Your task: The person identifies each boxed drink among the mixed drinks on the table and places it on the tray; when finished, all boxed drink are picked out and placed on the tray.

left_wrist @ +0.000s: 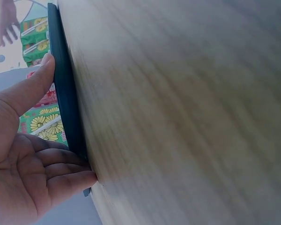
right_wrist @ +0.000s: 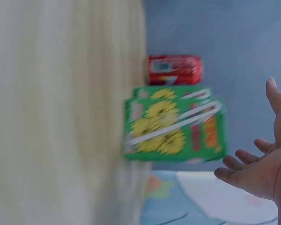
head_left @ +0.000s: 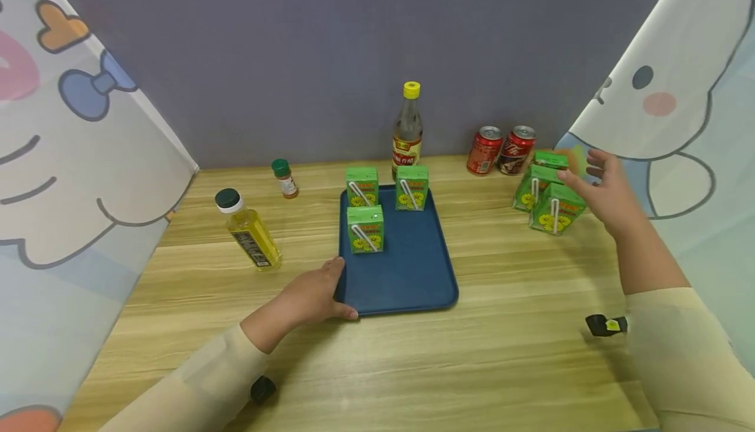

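Left arm angled in from the near left of the blue tray (head_left: 407,281). Left hand (head_left: 312,293) set at the tray's near-left corner: thumb along the near edge, fingers on the left edge, spread wide from the thumb and touching the rim. Right arm stretched forward, well to the right of the tray. Right hand (head_left: 609,196) raised beside three green cartons (head_left: 556,210), fingers spread and loosely bent, thumb pointing toward the tray's side.

Head view: thumb tip overlaps the cartons' tops; contact unclear from there. Right wrist view, somewhat blurred, adds the palm side and a narrow gap between fingers and nearest carton; only two cartons and one can show there. Left wrist view gives the tray's outer wall edge-on, with the little finger low, by the tabletop (head_left: 501,366).

Cartons right of the tray stand clustered, just beside the right fingers and well apart from the left. Three matching cartons (head_left: 366,232) stand on the tray: two along its far end, one in front of the far-left one.

Round the tray: yellow-capped bottle (head_left: 407,143) just behind; two red cans (head_left: 485,151) far right, behind the cluster; oil bottle (head_left: 253,238) left; green-capped jar (head_left: 286,181) left and farther back.
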Motion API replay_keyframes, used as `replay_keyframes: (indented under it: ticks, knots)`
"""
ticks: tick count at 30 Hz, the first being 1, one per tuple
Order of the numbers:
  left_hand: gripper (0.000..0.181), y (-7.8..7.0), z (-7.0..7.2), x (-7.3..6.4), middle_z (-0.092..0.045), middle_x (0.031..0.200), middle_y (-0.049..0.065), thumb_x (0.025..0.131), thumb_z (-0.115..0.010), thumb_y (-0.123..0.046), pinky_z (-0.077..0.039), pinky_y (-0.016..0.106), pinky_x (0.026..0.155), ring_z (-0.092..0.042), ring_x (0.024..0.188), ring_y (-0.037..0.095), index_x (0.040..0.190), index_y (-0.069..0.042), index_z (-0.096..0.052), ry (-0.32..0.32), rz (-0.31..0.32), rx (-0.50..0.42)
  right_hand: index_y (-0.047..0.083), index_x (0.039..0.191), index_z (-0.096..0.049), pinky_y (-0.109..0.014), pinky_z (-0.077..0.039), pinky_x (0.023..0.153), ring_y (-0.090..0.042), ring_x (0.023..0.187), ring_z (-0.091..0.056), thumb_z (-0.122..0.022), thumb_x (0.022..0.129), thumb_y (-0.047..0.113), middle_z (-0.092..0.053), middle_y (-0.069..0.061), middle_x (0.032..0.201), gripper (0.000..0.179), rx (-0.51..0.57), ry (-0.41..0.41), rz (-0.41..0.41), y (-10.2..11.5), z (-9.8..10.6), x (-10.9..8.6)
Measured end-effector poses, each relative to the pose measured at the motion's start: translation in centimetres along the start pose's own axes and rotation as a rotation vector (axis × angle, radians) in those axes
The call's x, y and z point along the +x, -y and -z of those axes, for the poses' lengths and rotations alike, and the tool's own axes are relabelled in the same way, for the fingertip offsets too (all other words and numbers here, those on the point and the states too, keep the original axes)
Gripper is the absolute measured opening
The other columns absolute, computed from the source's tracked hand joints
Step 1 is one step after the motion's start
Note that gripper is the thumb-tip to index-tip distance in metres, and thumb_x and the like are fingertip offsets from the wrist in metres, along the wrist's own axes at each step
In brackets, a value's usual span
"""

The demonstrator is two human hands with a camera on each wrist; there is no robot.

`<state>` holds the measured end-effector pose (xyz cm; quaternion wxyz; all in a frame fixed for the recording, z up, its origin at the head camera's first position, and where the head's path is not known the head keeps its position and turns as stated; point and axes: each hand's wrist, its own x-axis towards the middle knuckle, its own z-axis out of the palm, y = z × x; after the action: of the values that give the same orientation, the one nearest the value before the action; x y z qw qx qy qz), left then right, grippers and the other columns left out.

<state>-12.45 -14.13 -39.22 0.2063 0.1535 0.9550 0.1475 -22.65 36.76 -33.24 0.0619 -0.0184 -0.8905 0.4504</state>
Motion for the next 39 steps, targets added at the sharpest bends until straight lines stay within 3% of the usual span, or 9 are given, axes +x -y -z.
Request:
replay_keyframes:
  ticks: [4,10,13,16,20,25,34,39]
  knots:
    - [0.114,0.0,0.0,0.1,-0.028,0.158,0.023,0.077,-0.078,-0.056,-0.032,0.047,0.116,-0.033,0.144,0.034,0.154,0.004,-0.020,-0.005,0.001,0.003,0.004,0.157,0.006,-0.072,-0.020,0.109,-0.053,0.145,-0.008,-0.055,0.096,0.050,0.000,-0.028,0.161,0.097,-0.031,0.067,-0.055,-2.3,-0.1,-0.1]
    - [0.114,0.1,-0.1,0.1,-0.028,0.158,0.023,0.076,-0.077,-0.056,-0.032,0.047,0.116,-0.032,0.145,0.034,0.155,0.004,-0.019,-0.002,0.006,0.009,-0.001,0.154,0.011,-0.071,-0.018,0.110,-0.056,0.142,-0.009,-0.057,0.096,0.050,0.002,-0.032,0.160,0.103,-0.028,0.160,-0.116,-4.3,-0.9,-0.2]
    - [0.114,0.0,0.0,0.1,-0.028,0.158,0.023,0.077,-0.078,-0.056,-0.031,0.047,0.117,-0.032,0.145,0.034,0.155,0.003,-0.019,0.001,0.010,0.007,-0.006,0.154,0.002,-0.067,-0.026,0.109,-0.053,0.139,-0.020,-0.055,0.097,0.047,-0.009,-0.036,0.156,0.096,-0.028,0.176,-0.105,-4.7,-1.1,-0.1]
    - [0.114,0.0,-0.1,0.0,-0.028,0.158,0.023,0.076,-0.078,-0.055,-0.032,0.047,0.116,-0.032,0.145,0.034,0.155,0.003,-0.020,0.001,0.009,0.003,-0.010,0.150,-0.016,-0.057,-0.039,0.098,-0.046,0.126,-0.036,-0.054,0.098,0.047,-0.028,-0.036,0.145,0.087,-0.071,0.159,-0.081,-4.8,-1.2,-0.1]
    - [0.114,0.0,-0.1,0.0,-0.028,0.158,0.023,0.076,-0.079,-0.055,-0.031,0.046,0.117,-0.032,0.145,0.034,0.154,0.003,-0.020,-0.002,0.007,0.000,-0.014,0.139,-0.029,-0.056,-0.040,0.091,-0.045,0.119,-0.041,-0.056,0.095,0.052,-0.040,-0.034,0.134,0.084,-0.153,0.125,-0.073,-4.6,-1.2,-0.3]
    - [0.113,0.1,0.0,0.0,-0.028,0.158,0.023,0.076,-0.078,-0.055,-0.031,0.047,0.117,-0.032,0.145,0.034,0.154,0.004,-0.020,-0.005,0.006,-0.003,-0.011,0.141,-0.034,-0.065,-0.037,0.092,-0.051,0.123,-0.039,-0.056,0.092,0.060,-0.040,-0.035,0.137,0.089,-0.227,0.124,-0.074,-3.6,-1.3,-0.4]
    - [0.113,0.1,-0.2,0.0,-0.030,0.156,0.024,0.076,-0.078,-0.055,-0.032,0.047,0.116,-0.033,0.144,0.035,0.154,0.004,-0.021,-0.011,-0.003,0.000,-0.003,0.137,-0.042,-0.046,-0.046,0.080,-0.037,0.105,-0.053,-0.058,0.088,0.064,-0.055,-0.025,0.124,0.084,-0.296,0.106,0.002,1.3,-3.0,-0.6]
    - [0.112,0.0,-0.2,-0.1,-0.029,0.156,0.025,0.077,-0.079,-0.054,-0.032,0.047,0.116,-0.033,0.144,0.035,0.154,0.005,-0.021,-0.009,-0.004,0.001,0.000,0.133,-0.047,-0.033,-0.048,0.074,-0.031,0.101,-0.056,-0.061,0.089,0.060,-0.059,-0.022,0.119,0.076,-0.235,0.135,0.064,4.4,-5.1,-0.8]
